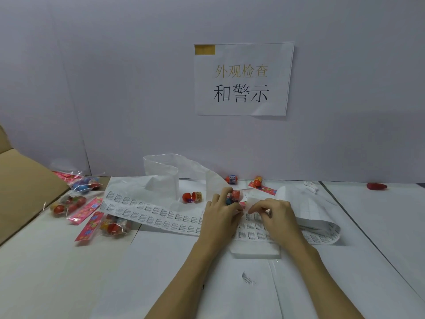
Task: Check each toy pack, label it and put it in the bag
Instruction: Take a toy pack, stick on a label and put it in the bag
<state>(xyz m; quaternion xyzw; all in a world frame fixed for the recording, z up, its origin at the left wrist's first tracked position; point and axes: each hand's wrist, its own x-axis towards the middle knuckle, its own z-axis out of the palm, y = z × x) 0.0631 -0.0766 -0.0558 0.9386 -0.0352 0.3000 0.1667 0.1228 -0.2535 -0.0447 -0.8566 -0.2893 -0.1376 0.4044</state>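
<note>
My left hand (222, 209) grips a clear toy pack (235, 196) with small red and blue toys inside, held just above the label sheet (158, 217). My right hand (273, 211) rests on that sheet with thumb and fingertips pinching at a label near its upper edge. The sheet is a long white strip printed with rows of small warning labels. Behind it stands an open white plastic bag (161, 171). Three more toy packs (69, 204) with pink header cards lie at the left.
A brown cardboard box flap (25, 187) stands at the far left. Loose toy capsules (192, 197) lie near the bag and along the back wall (231, 179). A red object (376, 186) lies at the far right. A stray label (248, 277) sits on the table before me.
</note>
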